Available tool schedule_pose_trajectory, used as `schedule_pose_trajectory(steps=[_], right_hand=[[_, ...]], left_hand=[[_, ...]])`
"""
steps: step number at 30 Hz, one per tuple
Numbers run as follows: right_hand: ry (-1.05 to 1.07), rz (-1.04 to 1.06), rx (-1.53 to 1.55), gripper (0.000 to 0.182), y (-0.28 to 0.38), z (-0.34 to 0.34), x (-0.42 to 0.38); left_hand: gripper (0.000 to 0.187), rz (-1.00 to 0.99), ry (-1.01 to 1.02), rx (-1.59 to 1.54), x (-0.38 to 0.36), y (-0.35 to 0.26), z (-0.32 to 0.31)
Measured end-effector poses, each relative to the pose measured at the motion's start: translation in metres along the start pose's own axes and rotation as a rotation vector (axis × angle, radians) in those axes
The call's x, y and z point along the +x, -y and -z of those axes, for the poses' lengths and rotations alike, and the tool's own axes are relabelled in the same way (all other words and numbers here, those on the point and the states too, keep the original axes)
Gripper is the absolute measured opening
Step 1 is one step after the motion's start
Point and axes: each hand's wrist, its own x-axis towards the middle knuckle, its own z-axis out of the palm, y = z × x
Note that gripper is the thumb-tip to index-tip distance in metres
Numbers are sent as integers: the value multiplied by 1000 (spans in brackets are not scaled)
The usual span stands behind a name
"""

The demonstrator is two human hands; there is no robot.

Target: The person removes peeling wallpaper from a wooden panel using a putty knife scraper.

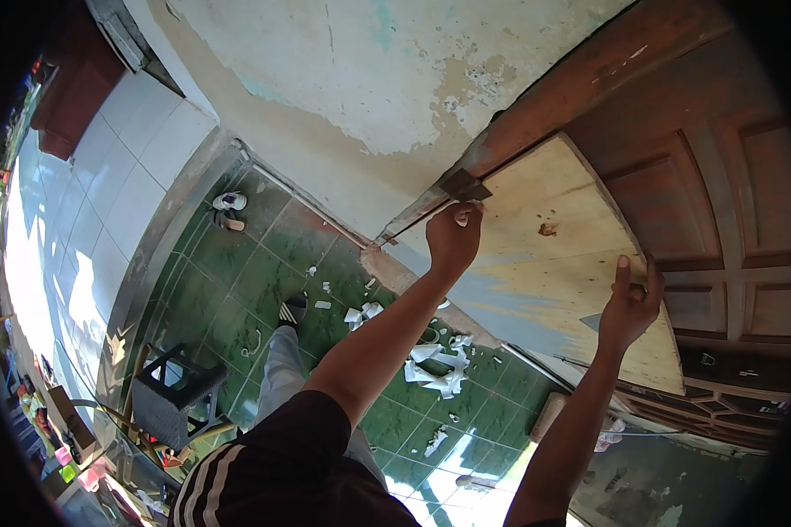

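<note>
My left hand (453, 239) is closed near the upper left edge of a plywood board (536, 255), gripping a dark flat scraper-like tool (464, 186) whose blade lies by the reddish wooden frame (510, 132). The board is partly coated grey-blue on its lower left and leans in front of a brown panelled door (650, 184). My right hand (628, 303) holds the board's right edge, thumb on its face and fingers around behind. A small grey triangular patch (591, 322) shows beside the right wrist.
White scraps (439, 369) litter the green tiled floor (211, 307). A dark stool (176, 395) stands at the lower left. Shoes (229, 201) lie near the step. The wall (325, 88) has peeling paint. Clutter lines the far left edge.
</note>
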Motion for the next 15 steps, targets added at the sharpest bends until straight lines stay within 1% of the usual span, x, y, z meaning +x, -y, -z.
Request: schedule_pose_trajectory(steps=[1, 4, 7, 8, 10, 12, 13, 14, 15], right_hand=[[0, -10, 4, 45, 1, 0, 0], [-3, -23, 12, 46, 5, 0, -1], [-13, -21, 12, 46, 4, -1, -2], [-11, -29, 17, 46, 4, -1, -2], [-18, -20, 39, 46, 2, -3, -2], [-36, 10, 64, 46, -5, -5, -2], [-34, 4, 68, 46, -5, -6, 0], [-31, -6, 69, 47, -3, -5, 0], [-25, -18, 70, 47, -3, -5, -2]], left_hand=[[31, -27, -16, -10, 0, 0, 0], [25, -5, -3, 35, 1, 1, -1], [23, 68, 16, 89, 4, 19, -2], [22, 171, 84, 162, 3, 33, 1], [20, 371, 218, 305, 0, 81, 6], [20, 228, 335, 392, -18, 117, 13], [20, 156, 393, 434, -22, 124, 14], [20, 140, 320, 244, -22, 130, 10], [23, 79, 248, 185, -21, 118, 8]])
